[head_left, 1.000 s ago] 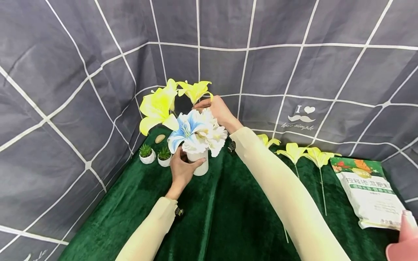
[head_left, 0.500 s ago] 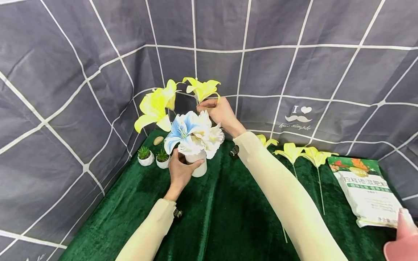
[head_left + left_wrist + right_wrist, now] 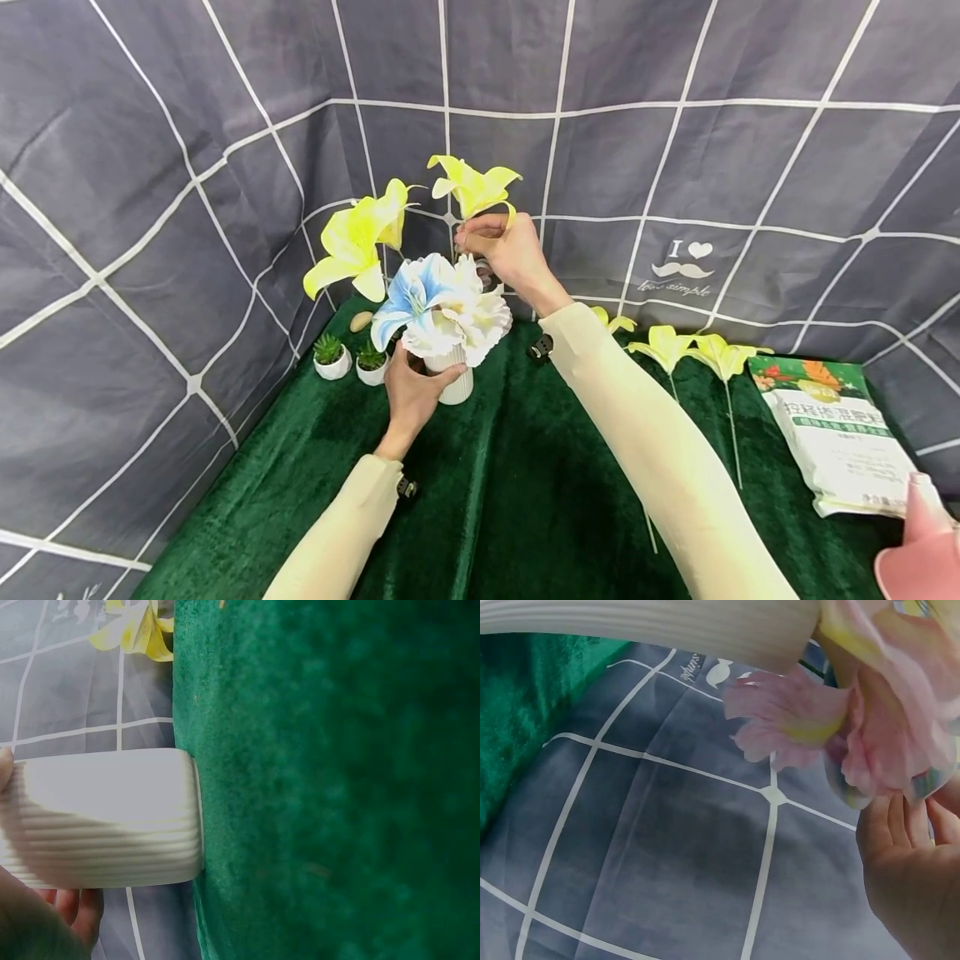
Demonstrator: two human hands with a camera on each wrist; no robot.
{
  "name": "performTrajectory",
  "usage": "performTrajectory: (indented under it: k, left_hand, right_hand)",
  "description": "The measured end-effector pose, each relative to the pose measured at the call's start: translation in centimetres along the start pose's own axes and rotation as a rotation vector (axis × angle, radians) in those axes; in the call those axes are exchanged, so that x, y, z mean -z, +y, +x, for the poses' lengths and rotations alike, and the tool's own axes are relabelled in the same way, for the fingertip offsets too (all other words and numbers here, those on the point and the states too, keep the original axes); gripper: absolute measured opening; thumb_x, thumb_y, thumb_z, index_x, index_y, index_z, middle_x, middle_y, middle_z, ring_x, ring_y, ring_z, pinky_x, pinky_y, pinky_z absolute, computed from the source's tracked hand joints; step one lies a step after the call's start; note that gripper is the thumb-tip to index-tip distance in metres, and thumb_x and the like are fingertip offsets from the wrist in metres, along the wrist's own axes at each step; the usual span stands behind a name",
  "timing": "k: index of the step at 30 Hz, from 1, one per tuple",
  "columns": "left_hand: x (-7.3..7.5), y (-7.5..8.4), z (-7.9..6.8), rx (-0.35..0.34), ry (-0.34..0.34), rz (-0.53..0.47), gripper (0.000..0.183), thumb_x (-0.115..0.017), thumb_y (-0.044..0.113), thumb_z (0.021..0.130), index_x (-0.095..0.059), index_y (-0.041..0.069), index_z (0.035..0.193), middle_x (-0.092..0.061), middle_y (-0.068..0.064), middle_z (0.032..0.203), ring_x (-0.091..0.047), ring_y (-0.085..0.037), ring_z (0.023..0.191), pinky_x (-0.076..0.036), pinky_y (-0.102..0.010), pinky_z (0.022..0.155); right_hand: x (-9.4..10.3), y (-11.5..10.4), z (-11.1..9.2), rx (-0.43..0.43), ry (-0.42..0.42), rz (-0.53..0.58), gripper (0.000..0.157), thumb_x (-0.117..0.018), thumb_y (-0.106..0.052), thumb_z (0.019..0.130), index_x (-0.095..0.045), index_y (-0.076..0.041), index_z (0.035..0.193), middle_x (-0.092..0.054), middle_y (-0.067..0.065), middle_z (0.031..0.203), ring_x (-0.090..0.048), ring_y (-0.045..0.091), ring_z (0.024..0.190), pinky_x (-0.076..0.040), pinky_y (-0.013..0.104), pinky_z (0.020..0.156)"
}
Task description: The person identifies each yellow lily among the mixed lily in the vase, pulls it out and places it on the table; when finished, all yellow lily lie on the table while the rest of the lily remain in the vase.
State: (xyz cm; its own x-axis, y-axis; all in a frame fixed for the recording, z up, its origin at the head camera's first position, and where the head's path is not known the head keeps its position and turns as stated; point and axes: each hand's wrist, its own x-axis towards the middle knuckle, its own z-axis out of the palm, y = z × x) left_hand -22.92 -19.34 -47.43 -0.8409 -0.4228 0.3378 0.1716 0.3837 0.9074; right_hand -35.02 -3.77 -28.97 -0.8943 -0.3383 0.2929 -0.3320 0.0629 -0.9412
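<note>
A white ribbed vase (image 3: pixel 459 385) stands on the green cloth, and my left hand (image 3: pixel 411 398) grips its side with fingers and thumb around it. The left wrist view shows the vase's ribbed wall (image 3: pixel 105 817) lying sideways across the picture. Above the vase, my right hand (image 3: pixel 512 254) pinches a yellow lily (image 3: pixel 474 190) just under its bloom; the lower stem is hidden behind other blooms. A blue-and-white lily (image 3: pixel 411 302) and ruffled white flowers (image 3: pixel 480 321) fill the vase mouth. Other yellow lilies (image 3: pixel 348 250) lean out left. Pink petals (image 3: pixel 787 720) show beside the right fingers.
Two small potted succulents (image 3: pixel 332 358) and a tan stone (image 3: pixel 361 321) sit left of the vase. Several loose yellow lilies (image 3: pixel 723 358) lie at right, near a white-and-green bag (image 3: pixel 843 450) and a pink spouted container (image 3: pixel 918 554). Grey checked fabric (image 3: pixel 600 158) hangs behind.
My right hand has risen and shifted a little right, lifting the yellow lily higher and away from the lilies on the left. The left hand stays on the vase.
</note>
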Motion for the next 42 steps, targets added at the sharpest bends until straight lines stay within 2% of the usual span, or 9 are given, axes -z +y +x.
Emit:
performTrajectory:
  k: [3,5,12,19,24,30,38,42]
  left_hand:
    - [0.0,0.0,0.0,-0.016,0.002,-0.023,0.080,-0.096,0.033,0.067,-0.055,0.017,0.134,-0.065,-0.005,0.126,-0.067,-0.026,0.114,-0.057,-0.048,0.094]
    - [-0.1,-0.1,0.0,-0.024,0.004,-0.034,0.081,-0.096,0.031,0.066,-0.055,0.019,0.135,-0.064,-0.004,0.129,-0.066,-0.025,0.117,-0.056,-0.048,0.096]
    - [-0.1,-0.1,0.0,-0.032,0.010,-0.043,0.084,-0.097,0.030,0.064,-0.055,0.021,0.136,-0.064,-0.003,0.130,-0.065,-0.024,0.120,-0.055,-0.048,0.099]
    - [0.0,-0.2,0.0,-0.028,0.013,-0.032,0.077,-0.097,0.025,0.065,-0.057,0.015,0.130,-0.066,-0.007,0.122,-0.067,-0.024,0.108,-0.056,-0.047,0.089]
    - [-0.1,-0.2,0.0,-0.045,0.011,-0.064,0.075,-0.095,0.021,0.067,-0.056,0.014,0.132,-0.065,-0.007,0.125,-0.066,-0.025,0.112,-0.057,-0.048,0.092]
    - [-0.2,-0.2,0.0,-0.063,0.008,-0.078,0.077,-0.095,0.019,0.067,-0.056,0.017,0.134,-0.065,-0.006,0.128,-0.066,-0.023,0.116,-0.057,-0.046,0.095]
    - [0.0,-0.1,0.1,-0.039,0.001,-0.097,0.080,-0.096,0.019,0.065,-0.056,0.017,0.134,-0.066,-0.007,0.127,-0.068,-0.026,0.112,-0.057,-0.048,0.094]
    - [0.0,-0.1,0.1,-0.032,-0.004,-0.113,0.080,-0.096,0.018,0.066,-0.056,0.017,0.135,-0.064,-0.010,0.129,-0.067,-0.029,0.115,-0.056,-0.050,0.096]
  right_hand:
    - [0.1,-0.1,0.0,0.018,0.010,0.010,0.011,-0.080,-0.011,0.086,-0.077,-0.004,0.093,-0.079,0.003,0.093,-0.076,0.013,0.082,-0.060,0.031,0.079]
    - [0.2,-0.1,0.0,0.027,0.022,0.038,0.011,-0.080,-0.008,0.085,-0.076,-0.003,0.093,-0.078,0.004,0.094,-0.076,0.013,0.082,-0.061,0.033,0.084]
    - [0.8,-0.5,-0.1,0.095,0.113,0.144,0.011,-0.078,-0.002,0.084,-0.074,0.002,0.093,-0.075,-0.001,0.086,-0.074,0.010,0.075,-0.061,0.030,0.078]
    - [1.9,-0.8,-0.4,0.143,0.146,0.212,0.017,-0.079,-0.003,0.085,-0.075,0.004,0.100,-0.077,-0.001,0.083,-0.074,0.010,0.074,-0.061,0.029,0.079]
    - [2.7,-1.1,-0.8,0.161,0.171,0.254,0.014,-0.078,-0.002,0.085,-0.076,0.002,0.099,-0.077,-0.003,0.083,-0.074,0.011,0.075,-0.061,0.028,0.080]
    - [3.7,-1.1,-1.0,0.172,0.221,0.341,0.011,-0.078,0.002,0.084,-0.076,0.001,0.095,-0.077,0.001,0.087,-0.075,0.012,0.076,-0.061,0.027,0.079]
    - [4.2,-0.8,-1.2,0.179,0.249,0.334,0.009,-0.079,-0.003,0.085,-0.076,-0.004,0.093,-0.077,0.001,0.087,-0.075,0.013,0.077,-0.061,0.029,0.080]
    - [4.1,-0.6,-1.3,0.162,0.253,0.337,0.010,-0.078,-0.002,0.086,-0.076,-0.003,0.095,-0.077,-0.001,0.084,-0.075,0.012,0.075,-0.061,0.028,0.080]
